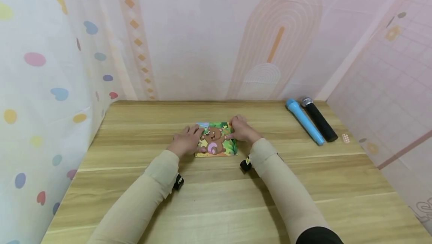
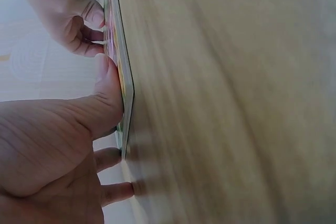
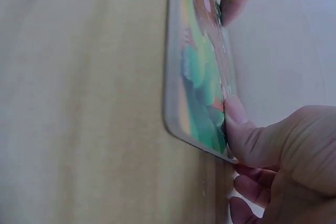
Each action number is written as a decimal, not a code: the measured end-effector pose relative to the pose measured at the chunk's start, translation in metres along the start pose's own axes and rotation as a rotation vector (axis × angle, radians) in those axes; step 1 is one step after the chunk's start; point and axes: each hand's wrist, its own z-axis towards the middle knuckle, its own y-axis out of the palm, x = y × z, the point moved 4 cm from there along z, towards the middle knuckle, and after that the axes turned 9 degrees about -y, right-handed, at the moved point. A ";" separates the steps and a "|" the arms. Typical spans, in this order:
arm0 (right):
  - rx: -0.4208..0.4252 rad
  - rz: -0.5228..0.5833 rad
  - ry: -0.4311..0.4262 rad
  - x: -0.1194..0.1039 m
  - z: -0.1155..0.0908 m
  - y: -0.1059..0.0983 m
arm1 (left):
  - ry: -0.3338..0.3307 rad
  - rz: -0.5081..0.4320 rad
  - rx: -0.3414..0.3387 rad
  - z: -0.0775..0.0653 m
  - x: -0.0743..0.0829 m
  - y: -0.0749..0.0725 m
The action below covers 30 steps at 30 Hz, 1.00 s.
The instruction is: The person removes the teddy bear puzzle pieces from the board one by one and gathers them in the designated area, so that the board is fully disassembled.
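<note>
A flat rectangular picture board (image 1: 214, 139) printed with a brown cartoon bear lies on the wooden table. At its left side is my left hand (image 1: 186, 139), with the thumb (image 2: 107, 85) over the printed face and the other fingers around the left edge, some reaching the tabletop. My right hand (image 1: 242, 129) holds the opposite side. Its thumb (image 3: 242, 129) presses on the face near the edge, while its other fingers curl beside that edge. The right wrist view shows the board's thickness and a rounded corner.
Towards the back right of the table (image 1: 216, 206) lie a blue toy microphone (image 1: 305, 122) and a black microphone (image 1: 320, 120), side by side. A small sheet of pale dots (image 1: 345, 138) is right of them. Patterned cloth (image 1: 195, 37) hangs behind the table and along both sides.
</note>
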 end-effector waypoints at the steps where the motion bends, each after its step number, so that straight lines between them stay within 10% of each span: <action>1: -0.007 0.001 0.004 0.000 0.001 0.000 | -0.003 0.003 -0.005 0.001 -0.001 0.001; 30: 0.007 0.127 0.031 0.001 0.005 0.001 | -0.025 0.043 -0.002 -0.010 0.005 -0.009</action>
